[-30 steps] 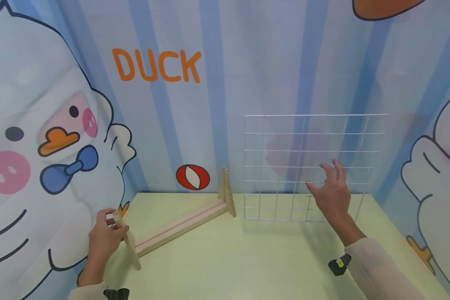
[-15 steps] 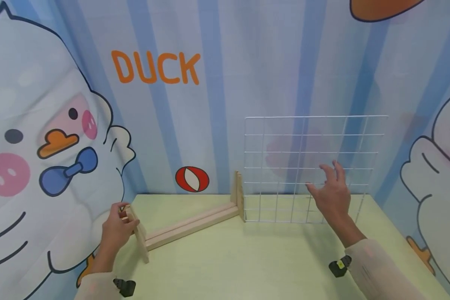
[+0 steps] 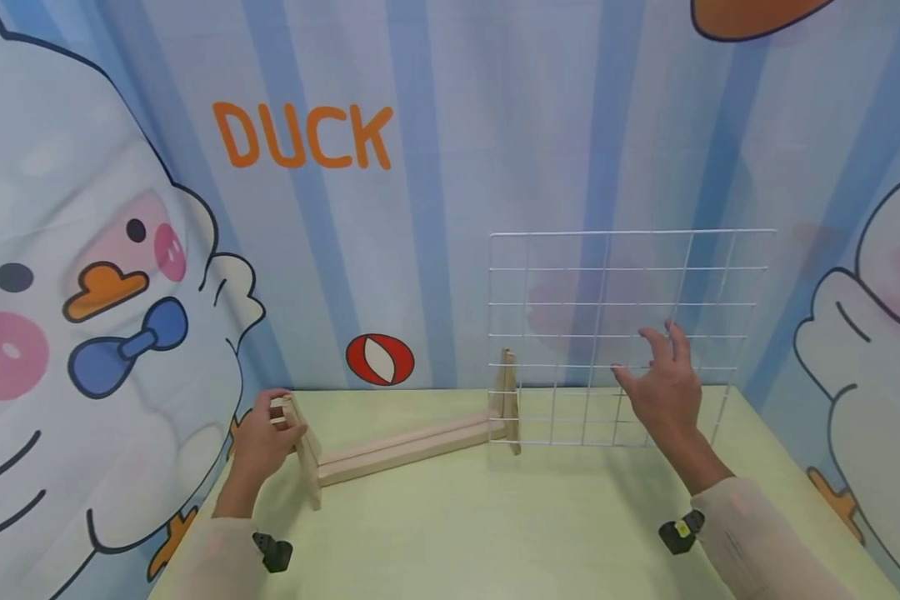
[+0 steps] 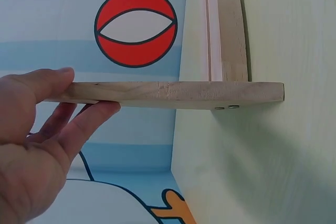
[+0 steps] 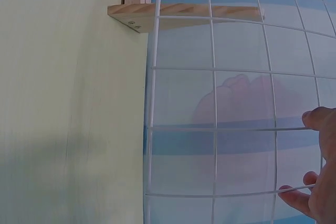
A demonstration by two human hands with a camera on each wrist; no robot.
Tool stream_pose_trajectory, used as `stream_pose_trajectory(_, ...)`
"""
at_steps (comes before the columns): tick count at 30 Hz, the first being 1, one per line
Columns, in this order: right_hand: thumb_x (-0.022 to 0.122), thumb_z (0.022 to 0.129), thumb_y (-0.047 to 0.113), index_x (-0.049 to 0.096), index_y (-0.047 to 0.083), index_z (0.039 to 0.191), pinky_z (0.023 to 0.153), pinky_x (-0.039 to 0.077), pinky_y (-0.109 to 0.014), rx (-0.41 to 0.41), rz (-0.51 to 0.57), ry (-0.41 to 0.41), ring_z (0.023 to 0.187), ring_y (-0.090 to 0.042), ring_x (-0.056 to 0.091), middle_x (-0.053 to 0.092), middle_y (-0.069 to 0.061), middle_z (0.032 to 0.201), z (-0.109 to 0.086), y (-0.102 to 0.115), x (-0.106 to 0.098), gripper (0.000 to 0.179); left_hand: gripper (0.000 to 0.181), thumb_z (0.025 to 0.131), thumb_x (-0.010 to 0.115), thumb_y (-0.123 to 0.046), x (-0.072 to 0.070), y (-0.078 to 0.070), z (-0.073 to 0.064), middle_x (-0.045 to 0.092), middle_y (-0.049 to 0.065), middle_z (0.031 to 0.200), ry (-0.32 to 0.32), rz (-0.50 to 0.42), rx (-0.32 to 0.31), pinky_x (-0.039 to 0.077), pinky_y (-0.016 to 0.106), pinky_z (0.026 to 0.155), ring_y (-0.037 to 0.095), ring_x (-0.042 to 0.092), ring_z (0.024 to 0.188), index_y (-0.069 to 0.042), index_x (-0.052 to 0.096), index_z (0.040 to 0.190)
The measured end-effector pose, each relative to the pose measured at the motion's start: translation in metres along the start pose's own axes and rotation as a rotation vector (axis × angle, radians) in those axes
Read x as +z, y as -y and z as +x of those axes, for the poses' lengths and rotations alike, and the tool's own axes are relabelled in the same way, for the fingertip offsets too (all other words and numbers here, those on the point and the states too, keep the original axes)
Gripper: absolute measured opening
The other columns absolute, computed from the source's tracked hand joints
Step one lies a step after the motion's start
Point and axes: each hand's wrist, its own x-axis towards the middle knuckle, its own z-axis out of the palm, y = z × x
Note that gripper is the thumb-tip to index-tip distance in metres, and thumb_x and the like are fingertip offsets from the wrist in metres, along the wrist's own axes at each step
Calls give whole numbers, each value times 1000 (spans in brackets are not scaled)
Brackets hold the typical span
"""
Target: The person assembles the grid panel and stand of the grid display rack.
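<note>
In the head view my left hand [image 3: 262, 442] pinches the near upright end board of a pale wooden stand [image 3: 408, 450]. Its thumb lies on one face of the end board [image 4: 168, 92] and fingers on the other, as the left wrist view shows. Two long rails join this board to a second upright. That far end board [image 3: 510, 408] is behind the lower left part of a white wire grid panel [image 3: 570, 336]. The panel stands upright on its edge. My right hand [image 3: 667, 400] holds it, thumb and fingertips at the wires [image 5: 247, 129], fingers spread apart.
A pale yellow table [image 3: 435, 533] bears the stand and panel. Behind it hangs a blue striped cloth backdrop [image 3: 465, 167] with printed ducks, close to the table's back edge. Black wrist cameras [image 3: 677, 533] are worn below both hands.
My left hand has moved the wooden stand to the right and farther back, so its far end now overlaps the grid panel in view. The right hand and panel have stayed almost still.
</note>
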Motion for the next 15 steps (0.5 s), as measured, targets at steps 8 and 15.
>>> stream_pose_trajectory(8,87,80,19,57,9,133,62,55,-54,-4,3,-1,87,-41,70,44,-20,155,1,3,0,62,65,97,65,-4,18,-11,14,47,29,144,54,-43,-31,60,48,89,47,56,130,-9,30,152)
stream_pose_trajectory(15,86,81,19,58,9,133,60,54,-53,2,2,-1,88,-41,70,44,-20,155,0,5,0,60,62,96,66,-6,36,-18,24,50,26,143,67,-28,-22,61,47,86,45,58,128,-12,34,149)
